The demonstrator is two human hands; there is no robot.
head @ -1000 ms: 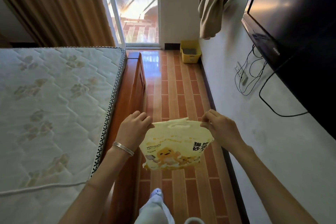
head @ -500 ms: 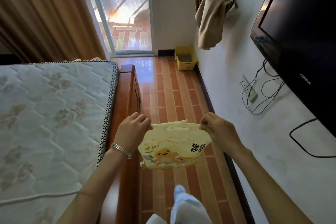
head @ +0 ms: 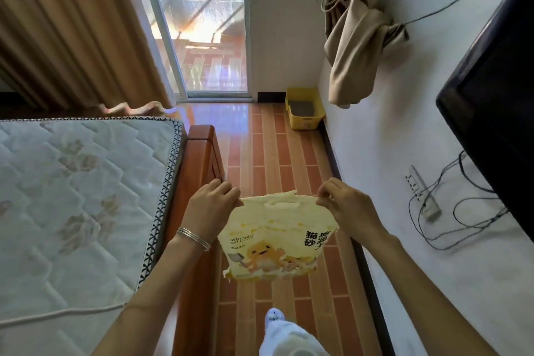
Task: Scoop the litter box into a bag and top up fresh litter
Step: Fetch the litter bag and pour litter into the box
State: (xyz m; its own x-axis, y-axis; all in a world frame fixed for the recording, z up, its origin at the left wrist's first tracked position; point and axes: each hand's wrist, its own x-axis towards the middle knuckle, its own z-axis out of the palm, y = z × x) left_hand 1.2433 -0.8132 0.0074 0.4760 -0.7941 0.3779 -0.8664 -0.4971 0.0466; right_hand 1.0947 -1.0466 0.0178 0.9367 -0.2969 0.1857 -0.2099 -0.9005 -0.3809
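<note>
The left hand (head: pixel 212 205) is pinching the top left corner of the yellow litter bag (head: pixel 274 240), fingers closed on its edge. The bag is hanging in the air above the tiled floor (head: pixel 260 159), handle slot up, its long axis running side to side between the hands. The right hand (head: pixel 344 205) is gripping the top right corner. The yellow litter box (head: pixel 303 121) is sitting in the far floor corner against the wall.

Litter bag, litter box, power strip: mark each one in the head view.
Litter bag (head: pixel 277 243), head view, on its printed front panel.
Litter box (head: pixel 305 121), head view, on its yellow front wall.
Power strip (head: pixel 422 192), head view, on the middle of its white body against the wall.
</note>
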